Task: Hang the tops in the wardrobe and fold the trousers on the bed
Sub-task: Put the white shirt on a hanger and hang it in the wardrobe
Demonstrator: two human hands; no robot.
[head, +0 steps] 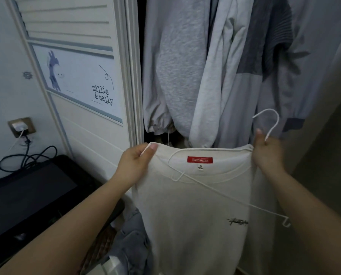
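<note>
Here we are at the open wardrobe (245,66), and the cream sweatshirt (195,205) is up in front of it, held by its neckline at mid-height. The left hand (135,161) pinches the left side of the collar between thumb and curled fingers. The right hand (266,153) grips the right side of the collar together with the stem of a white wire hanger (215,190), whose hook pokes up above the fingers.

Progress check: the hanger is only half in. One shoulder end sits inside the neck opening near the label, the other end sticks out low on the right, outside the fabric. So this top is not yet dressed on the hanger, let alone on the rail, which is out of view above. Grey and pale hoodies (177,76) already hang at the back. Something denim-like lies crumpled low at the near left (131,241), possibly trousers awaiting folding; I cannot see the bed.

Writing now: the red neck label (200,159) reads "Paddington", with a small white size tag below, too small to read. A dark scribbled chest print is illegible. On the wardrobe door, left, a poster (80,82) says "millie & sally".
</note>
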